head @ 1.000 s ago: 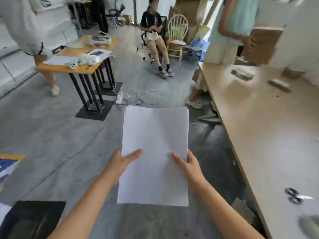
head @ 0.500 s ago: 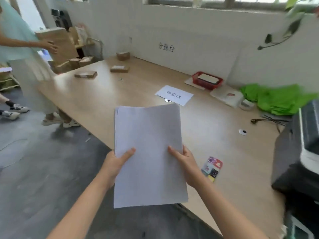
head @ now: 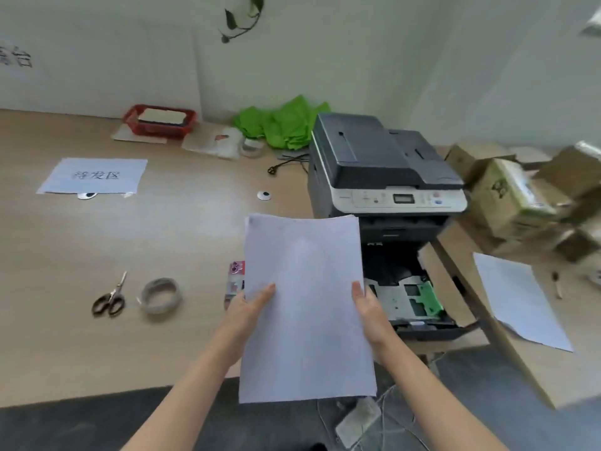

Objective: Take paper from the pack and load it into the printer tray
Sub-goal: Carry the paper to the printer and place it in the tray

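I hold a stack of white paper point(head: 305, 307) flat in front of me, over the table's front edge. My left hand point(head: 247, 312) grips its left side and my right hand point(head: 370, 312) grips its right side, thumbs on top. Just behind and right of the paper stands a grey and black printer point(head: 380, 164). Its paper tray point(head: 413, 304) is pulled out toward me, with a green guide inside. The paper hides the tray's left part.
The wooden table point(head: 162, 239) carries scissors point(head: 110, 297), a tape roll point(head: 160, 295), a labelled sheet point(head: 94, 175), a red basket point(head: 159, 120) and green cloth point(head: 283, 125). Cardboard boxes point(head: 510, 193) and a loose sheet point(head: 517, 301) lie to the right. Cables point(head: 390, 415) trail on the floor below.
My view has swung right from the open floor, across the long table, to the printer. Both hands keep the same hold on the paper stack.
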The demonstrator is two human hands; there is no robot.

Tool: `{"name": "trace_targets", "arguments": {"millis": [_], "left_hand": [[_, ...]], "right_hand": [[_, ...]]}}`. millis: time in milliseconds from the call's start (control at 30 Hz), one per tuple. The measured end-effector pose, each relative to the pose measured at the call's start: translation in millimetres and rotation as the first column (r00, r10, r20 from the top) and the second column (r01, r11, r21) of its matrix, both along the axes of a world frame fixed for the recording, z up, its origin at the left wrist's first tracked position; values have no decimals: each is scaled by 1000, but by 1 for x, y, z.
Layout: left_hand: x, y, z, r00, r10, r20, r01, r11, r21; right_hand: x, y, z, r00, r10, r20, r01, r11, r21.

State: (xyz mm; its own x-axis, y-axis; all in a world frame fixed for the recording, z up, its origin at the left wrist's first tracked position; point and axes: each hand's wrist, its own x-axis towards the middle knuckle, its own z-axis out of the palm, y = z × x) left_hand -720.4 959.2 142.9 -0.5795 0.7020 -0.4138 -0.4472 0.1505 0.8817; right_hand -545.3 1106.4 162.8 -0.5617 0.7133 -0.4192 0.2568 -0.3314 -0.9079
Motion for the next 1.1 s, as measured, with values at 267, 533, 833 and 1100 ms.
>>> {"name": "trace_targets", "arguments": {"millis": [267, 533, 833, 1100], "left_hand": [[78, 100, -23, 951, -294, 96, 303, 948, -98], [130, 200, -52, 985, -172, 5, 168, 957, -238], [146, 279, -93, 967, -40, -252, -69, 910, -408], [135, 294, -107, 961, 33, -273, -148, 898, -414]], "right_hand": [[107, 63, -11, 970, -204, 134, 200, 979, 42], [140, 178, -40, 953, -149, 264, 149, 989, 23], [133, 270, -90, 928, -41, 371, 82, 992, -95], [113, 293, -112, 944, -22, 329, 81, 983, -167]]}}
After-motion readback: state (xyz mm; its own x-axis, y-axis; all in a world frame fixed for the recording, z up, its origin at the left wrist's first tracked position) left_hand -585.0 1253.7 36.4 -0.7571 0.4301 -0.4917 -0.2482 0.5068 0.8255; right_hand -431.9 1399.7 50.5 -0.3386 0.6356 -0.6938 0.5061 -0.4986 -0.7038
